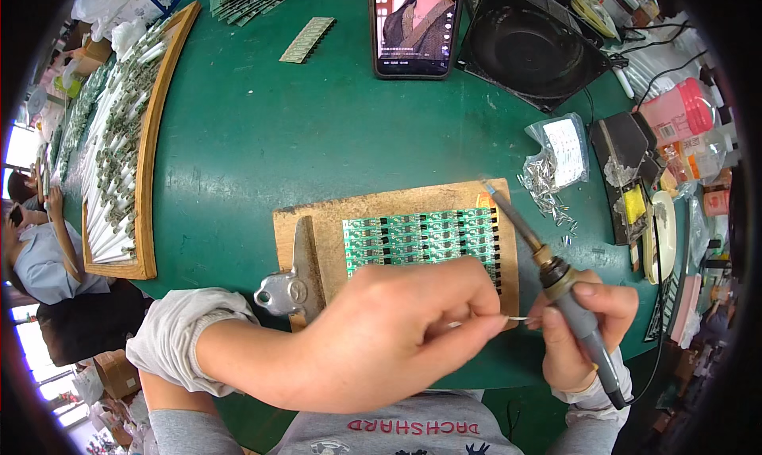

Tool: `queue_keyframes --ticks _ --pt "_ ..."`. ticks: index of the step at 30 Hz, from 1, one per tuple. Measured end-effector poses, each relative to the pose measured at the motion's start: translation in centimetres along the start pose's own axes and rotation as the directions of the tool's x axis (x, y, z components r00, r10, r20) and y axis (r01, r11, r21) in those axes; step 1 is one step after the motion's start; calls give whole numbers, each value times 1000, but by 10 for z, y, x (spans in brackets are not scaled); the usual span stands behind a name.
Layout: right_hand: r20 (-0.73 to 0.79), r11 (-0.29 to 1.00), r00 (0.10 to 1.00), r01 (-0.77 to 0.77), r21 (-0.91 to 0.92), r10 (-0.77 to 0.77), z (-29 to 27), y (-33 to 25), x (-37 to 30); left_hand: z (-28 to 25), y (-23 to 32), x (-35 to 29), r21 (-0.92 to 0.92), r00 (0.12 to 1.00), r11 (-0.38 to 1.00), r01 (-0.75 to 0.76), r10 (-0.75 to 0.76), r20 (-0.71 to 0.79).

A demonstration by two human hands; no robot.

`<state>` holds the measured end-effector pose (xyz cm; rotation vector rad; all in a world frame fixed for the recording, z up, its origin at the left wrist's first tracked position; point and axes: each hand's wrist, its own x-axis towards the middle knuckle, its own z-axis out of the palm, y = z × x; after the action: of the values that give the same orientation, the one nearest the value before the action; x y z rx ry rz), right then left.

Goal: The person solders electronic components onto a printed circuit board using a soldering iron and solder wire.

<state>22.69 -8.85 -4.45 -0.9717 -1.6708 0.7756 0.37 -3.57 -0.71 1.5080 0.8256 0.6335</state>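
Observation:
My right hand (583, 328) grips a soldering iron (565, 284) by its grey handle, its metal tip pointing up-left over the wooden board's top right corner. My left hand (405, 328) reaches across in front of my body and pinches a thin silver wire or pin (517, 319), whose end touches my right hand's fingers. Just beyond both hands lies a green circuit board panel (421, 237) on a wooden board (317, 225). A metal clamp (287, 290) sits on the board's left part.
A phone (415, 26) showing a video stands at the back. A black fan (530, 42), a bag with loose metal pins (556, 165), a pink bottle (681, 112) and a soldering stand (631, 181) fill the right. A wooden tray (147, 161) of parts lies left.

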Motion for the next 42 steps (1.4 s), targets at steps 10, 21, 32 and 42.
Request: queue_keyframes --ticks 10,21,32,42 --pt "112 981 986 138 -133 -124 -26 3 8 -38 -2 -1 493 960 835 -243 280 -2" --pt "234 934 938 302 -192 -255 -22 5 -1 -23 -34 -11 609 898 677 -414 413 150" --pt "244 941 943 275 -197 -225 -17 6 -3 -21 -41 -9 572 888 694 -438 434 153" --pt "247 947 948 252 -201 -200 -12 8 -3 -23 -44 -10 606 887 662 -441 424 183"
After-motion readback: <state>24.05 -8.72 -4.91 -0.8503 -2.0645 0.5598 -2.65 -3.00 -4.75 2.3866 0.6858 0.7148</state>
